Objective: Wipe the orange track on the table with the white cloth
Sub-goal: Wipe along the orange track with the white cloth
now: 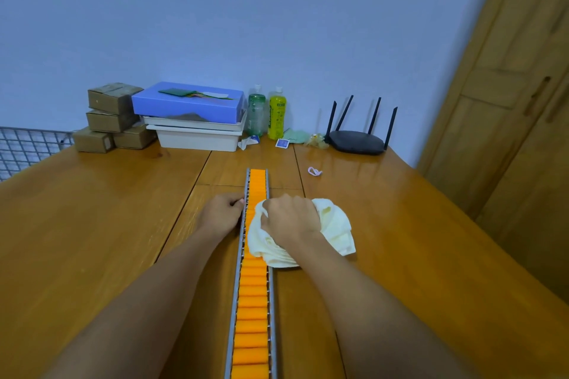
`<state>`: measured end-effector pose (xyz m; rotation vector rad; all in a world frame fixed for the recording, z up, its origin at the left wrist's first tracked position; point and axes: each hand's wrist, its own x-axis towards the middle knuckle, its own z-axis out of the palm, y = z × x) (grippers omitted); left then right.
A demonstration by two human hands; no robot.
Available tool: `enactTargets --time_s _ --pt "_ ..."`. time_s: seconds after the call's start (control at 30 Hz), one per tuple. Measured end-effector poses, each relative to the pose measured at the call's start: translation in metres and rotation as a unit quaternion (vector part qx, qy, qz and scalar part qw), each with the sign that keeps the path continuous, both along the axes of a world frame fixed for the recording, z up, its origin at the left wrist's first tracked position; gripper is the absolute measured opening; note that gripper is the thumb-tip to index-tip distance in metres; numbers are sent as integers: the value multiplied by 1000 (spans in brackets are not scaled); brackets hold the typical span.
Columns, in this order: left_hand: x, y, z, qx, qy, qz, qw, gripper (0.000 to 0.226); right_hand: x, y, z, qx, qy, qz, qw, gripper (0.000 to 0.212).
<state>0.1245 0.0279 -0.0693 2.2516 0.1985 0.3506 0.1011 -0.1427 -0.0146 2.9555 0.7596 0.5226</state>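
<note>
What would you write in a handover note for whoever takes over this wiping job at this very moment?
Left hand: lies against the left rail of the orange track, fingers curled; whether it truly grips cannot be told.
Right hand: grips the bunched white cloth and presses it on the track's far part; the cloth spills to the right onto the table.
Done: the cloth is on the track; which stretches are wiped does not show.
Left: probably the short far end beyond the cloth and the long near run, unless already covered.
</note>
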Motion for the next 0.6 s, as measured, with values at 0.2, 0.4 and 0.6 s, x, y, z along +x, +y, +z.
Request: enactTargets --time_s 0.2,0.4,0.6 --pt "-4 -1 3 -22 1 -1 1000 29 0 -7 0 -24 -15 9 1000 18" --pt "-23 -2 15 -96 53 -42 993 34 -6 -35 -11 -13 17 -55 998 21" --pt "-57 4 8 -64 32 -51 996 34 -21 -57 0 97 29 -98 990 32"
